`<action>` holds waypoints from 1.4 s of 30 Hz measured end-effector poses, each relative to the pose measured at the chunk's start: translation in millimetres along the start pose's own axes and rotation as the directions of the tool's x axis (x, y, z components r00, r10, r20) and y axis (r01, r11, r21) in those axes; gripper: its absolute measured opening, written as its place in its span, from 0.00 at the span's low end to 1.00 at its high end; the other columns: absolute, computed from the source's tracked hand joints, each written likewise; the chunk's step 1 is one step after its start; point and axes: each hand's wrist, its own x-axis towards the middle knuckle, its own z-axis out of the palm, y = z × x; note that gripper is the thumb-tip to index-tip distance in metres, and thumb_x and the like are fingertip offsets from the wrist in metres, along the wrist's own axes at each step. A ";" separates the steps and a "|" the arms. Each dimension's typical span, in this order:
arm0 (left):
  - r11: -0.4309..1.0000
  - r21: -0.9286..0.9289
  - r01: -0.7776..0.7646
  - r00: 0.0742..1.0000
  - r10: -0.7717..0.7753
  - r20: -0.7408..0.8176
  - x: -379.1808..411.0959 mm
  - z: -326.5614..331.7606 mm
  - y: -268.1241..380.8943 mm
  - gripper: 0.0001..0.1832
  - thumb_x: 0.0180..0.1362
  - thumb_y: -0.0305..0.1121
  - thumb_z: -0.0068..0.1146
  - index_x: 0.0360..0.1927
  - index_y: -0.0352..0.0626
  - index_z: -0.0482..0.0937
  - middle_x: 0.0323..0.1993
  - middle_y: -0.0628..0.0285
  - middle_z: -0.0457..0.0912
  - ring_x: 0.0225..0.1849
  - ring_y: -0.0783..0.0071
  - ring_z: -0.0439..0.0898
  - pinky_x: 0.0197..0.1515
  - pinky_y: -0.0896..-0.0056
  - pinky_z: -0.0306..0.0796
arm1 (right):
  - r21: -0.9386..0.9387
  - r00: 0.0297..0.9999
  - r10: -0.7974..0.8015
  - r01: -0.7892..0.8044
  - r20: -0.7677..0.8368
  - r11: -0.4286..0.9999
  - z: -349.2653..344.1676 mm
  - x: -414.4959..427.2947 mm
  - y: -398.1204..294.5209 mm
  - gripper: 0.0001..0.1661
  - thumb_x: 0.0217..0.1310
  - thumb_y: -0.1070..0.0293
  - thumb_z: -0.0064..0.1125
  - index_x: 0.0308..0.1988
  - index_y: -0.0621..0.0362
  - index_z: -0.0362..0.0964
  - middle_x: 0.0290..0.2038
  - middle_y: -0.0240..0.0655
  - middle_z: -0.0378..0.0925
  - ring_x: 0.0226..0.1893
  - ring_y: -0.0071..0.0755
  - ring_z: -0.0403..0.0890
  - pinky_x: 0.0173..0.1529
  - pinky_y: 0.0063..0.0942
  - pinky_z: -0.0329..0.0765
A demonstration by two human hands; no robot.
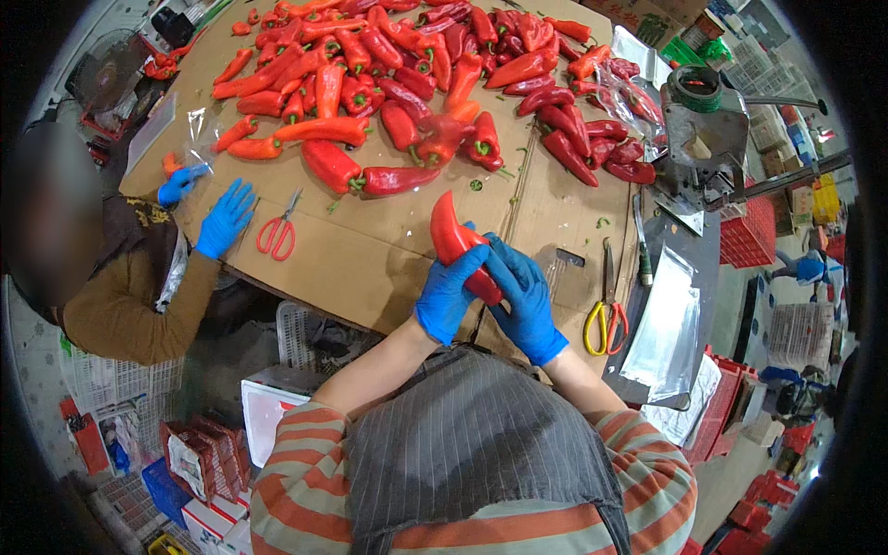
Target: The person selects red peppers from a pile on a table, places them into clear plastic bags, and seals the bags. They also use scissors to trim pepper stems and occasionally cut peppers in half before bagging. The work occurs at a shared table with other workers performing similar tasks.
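My left hand and my right hand, both in blue gloves, hold red peppers between them over the near edge of the cardboard-covered table. At least one is long and pointed, its tip upward; the fingers partly hide how many there are. Beyond my hands lies a large pile of red peppers. Scissors with one yellow and one red handle lie to the right of my right hand. Red-handled scissors rest on the cardboard to the left. A green-handled knife lies near the right edge.
At the left, a co-worker's gloved hands rest by a clear plastic bag. A metal device with a green ring stands at the right. Clear plastic bags lie nearer me. Red crates stand beyond the table's right edge.
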 end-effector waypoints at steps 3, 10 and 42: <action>0.998 -0.050 -0.033 0.990 0.039 0.133 2.9 -12.0 -4.8 0.40 0.56 0.37 0.56 0.68 0.42 0.48 0.65 0.49 0.60 0.64 0.56 0.63 0.65 0.55 0.59 | 0.157 0.999 0.005 0.003 -0.053 0.988 -5.5 -15.4 -0.2 0.42 0.44 0.80 0.63 0.61 0.53 0.61 0.61 0.45 0.63 0.59 0.52 0.67 0.62 0.39 0.65; 0.997 -0.065 0.029 0.968 -0.012 0.250 -20.8 -9.3 19.6 0.46 0.49 0.39 0.58 0.70 0.44 0.46 0.69 0.50 0.53 0.70 0.57 0.54 0.69 0.51 0.52 | 0.858 0.828 0.505 -0.428 0.245 0.285 -6.5 -34.7 0.0 0.33 0.60 0.64 0.58 0.62 0.61 0.57 0.55 0.40 0.70 0.51 0.35 0.75 0.53 0.30 0.73; 0.876 -0.457 -0.154 0.965 0.034 -0.260 -18.2 -21.5 38.5 0.32 0.46 0.49 0.61 0.54 0.54 0.64 0.44 0.53 0.71 0.43 0.56 0.74 0.53 0.48 0.69 | 0.680 0.502 0.798 -0.714 0.333 0.166 -79.6 -160.6 97.6 0.19 0.54 0.75 0.58 0.48 0.60 0.71 0.37 0.35 0.77 0.28 0.26 0.78 0.32 0.23 0.76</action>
